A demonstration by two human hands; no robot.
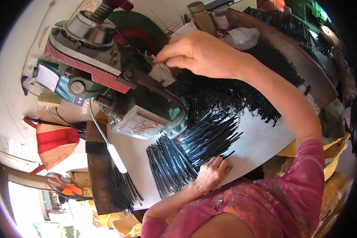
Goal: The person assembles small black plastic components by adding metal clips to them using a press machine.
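Observation:
My right hand (200, 53) is raised beside the green and red bench machine (95, 59), its thumb and fingers pinched together. Whatever sits at the fingertips, near a pale block (161, 73) on the machine, is too small to make out. Low at the table's near edge, my left hand (213, 173) is curled closed by the ends of thin black strips (214, 139); what lies inside its fingers is hidden. A second fanned bundle of black strips (168, 166) spreads to the left of it, below the machine's head.
A large heap of black strips (265, 75) covers the right of the pale tabletop (261, 137). A white stick lamp (117, 158) hangs at the left over more strips (123, 190). Behind stand a tan flask (202, 18), a jar (221, 18) and a clear plastic bag (242, 38).

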